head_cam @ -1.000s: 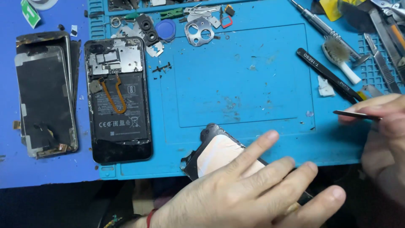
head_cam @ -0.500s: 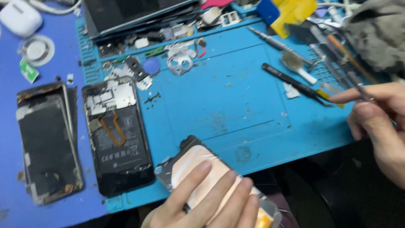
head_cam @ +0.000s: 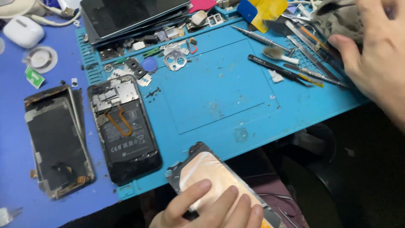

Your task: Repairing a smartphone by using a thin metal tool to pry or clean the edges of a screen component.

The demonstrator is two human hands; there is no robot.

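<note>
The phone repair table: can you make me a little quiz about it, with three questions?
1. True or false: the opened phone lies on the blue mat with its insides showing.
2. What does the left hand press on? A) a screwdriver B) a copper-coloured screen panel C) a white case
3. Where is the right hand: at the grey cloth in the top right corner, or on the detached screen at the left?

Key: 1 true. 2 B. 3 at the grey cloth in the top right corner.
</note>
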